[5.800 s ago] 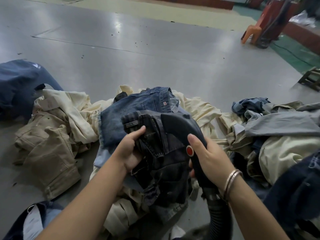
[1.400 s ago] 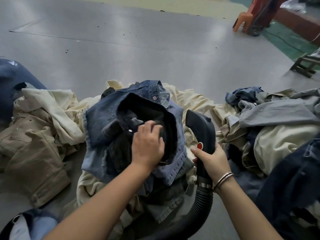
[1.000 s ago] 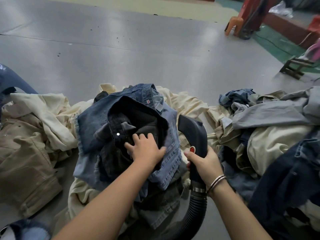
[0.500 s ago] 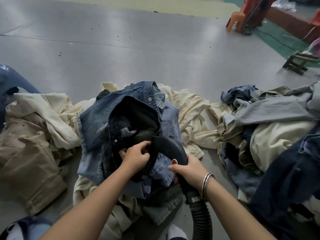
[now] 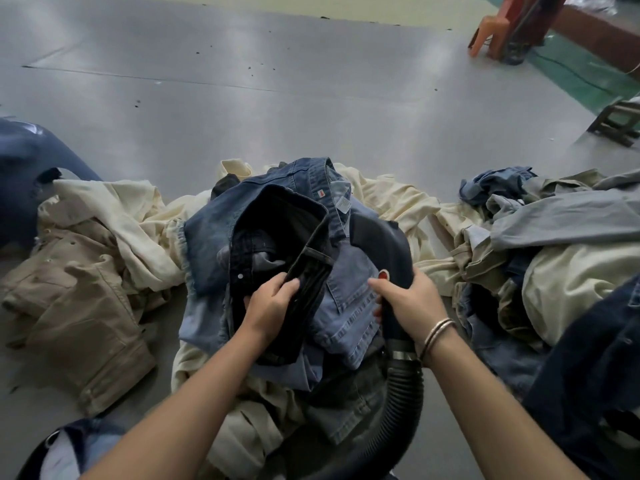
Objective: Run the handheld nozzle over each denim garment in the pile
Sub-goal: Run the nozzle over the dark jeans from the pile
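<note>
jeans (image 5: pixel 277 244), dark ones, sit on top of the pile (image 5: pixel 263 403) on the grey floor (image 5: pixel 242 109). the left hand (image 5: pixel 270 304) pinches their waistband, fingers curled round it. the right hand (image 5: pixel 410 297) grips the black nozzle (image 5: pixel 381 233), which rests on the blue denim (image 5: pixel 349 299) just beside them, its hose (image 5: pixel 401 393) trailing down toward the person.

The nozzle (image 5: pixel 379 237) is showing smooth, semi-gloss dark plastic, joining a ribbed matt hose (image 5: pixel 405 393) through a shiny metal collar (image 5: pixel 401 356). The dark denim garment (image 5: pixel 273 230) is presenting coarse woven cloth. The floor (image 5: pixel 277 98) is reflecting light, smooth and glossy.
</note>
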Demonstrator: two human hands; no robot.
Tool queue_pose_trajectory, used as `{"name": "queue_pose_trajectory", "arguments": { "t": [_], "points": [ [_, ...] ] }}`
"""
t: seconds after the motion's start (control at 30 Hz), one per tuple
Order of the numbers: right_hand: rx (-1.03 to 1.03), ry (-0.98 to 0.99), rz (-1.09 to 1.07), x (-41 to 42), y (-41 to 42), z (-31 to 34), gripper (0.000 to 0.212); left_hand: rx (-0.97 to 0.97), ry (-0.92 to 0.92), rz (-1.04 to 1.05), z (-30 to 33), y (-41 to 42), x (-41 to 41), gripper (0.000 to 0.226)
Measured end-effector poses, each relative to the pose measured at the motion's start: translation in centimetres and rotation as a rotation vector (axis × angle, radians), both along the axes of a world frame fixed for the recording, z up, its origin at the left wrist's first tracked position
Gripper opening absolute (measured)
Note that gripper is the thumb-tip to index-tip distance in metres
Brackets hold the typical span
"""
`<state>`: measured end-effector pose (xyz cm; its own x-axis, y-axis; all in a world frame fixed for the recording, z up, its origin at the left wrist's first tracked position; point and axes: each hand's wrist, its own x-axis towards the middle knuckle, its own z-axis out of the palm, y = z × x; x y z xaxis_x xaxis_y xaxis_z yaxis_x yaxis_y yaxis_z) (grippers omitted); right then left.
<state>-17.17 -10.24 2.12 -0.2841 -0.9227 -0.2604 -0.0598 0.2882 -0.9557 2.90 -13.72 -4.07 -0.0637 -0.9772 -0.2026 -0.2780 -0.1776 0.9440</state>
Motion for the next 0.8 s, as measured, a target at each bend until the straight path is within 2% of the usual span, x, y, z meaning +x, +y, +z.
{"name": "queue_pose_trajectory", "arguments": {
  "t": [0.07, 0.1, 0.13, 0.27, 0.37, 0.5, 0.6, 0.7, 0.73, 0.8],
  "points": [
    [0.019, -0.038, 0.057, -0.6, 0.9, 0.6, 0.019, -0.050, 0.037, 0.017, 0.5, -0.1, 0.1, 0.023],
    [0.035, -0.034, 0.105, -0.8, 1.4, 0.8, 0.020, -0.059, 0.083, 0.043, 0.7, -0.2, -0.1, 0.013],
    [0.051, -0.022, 0.160, -1.0, 1.9, 1.0, 0.020, -0.043, 0.154, 0.072, 0.8, -0.3, -0.4, 0.011],
    [0.099, 0.043, 0.338, -0.4, 2.9, 1.3, 0.021, 0.107, 0.455, 0.033, 1.1, -0.2, -1.9, 0.028],
    [0.081, 0.117, 0.296, 0.4, 2.5, 1.4, 0.021, 0.180, 0.578, -0.047, 1.5, 0.1, -1.8, 0.031],
    [0.054, 0.008, 0.117, 0.6, 1.1, 1.8, 0.017, 0.245, 0.736, -0.086, 2.0, 0.1, -1.7, 0.033],
    [0.000, 0.053, 0.083, 0.5, 1.3, 1.8, 0.019, 0.267, 0.861, -0.049, 2.6, -0.4, -1.9, 0.035],
    [-0.074, -0.023, -0.027, -0.6, 1.9, 2.6, 0.018, 0.277, 1.021, 0.047, 3.3, -1.0, -1.4, 0.044],
    [-0.081, -0.058, -0.029, -1.1, 2.1, 3.0, 0.018, 0.271, 1.065, 0.084, 3.5, -1.2, -1.3, 0.046],
    [-0.056, -0.042, 0.102, -1.9, 3.0, 3.5, 0.019, 0.248, 1.125, 0.129, 4.1, -1.4, -1.4, 0.045]
  ]
}}
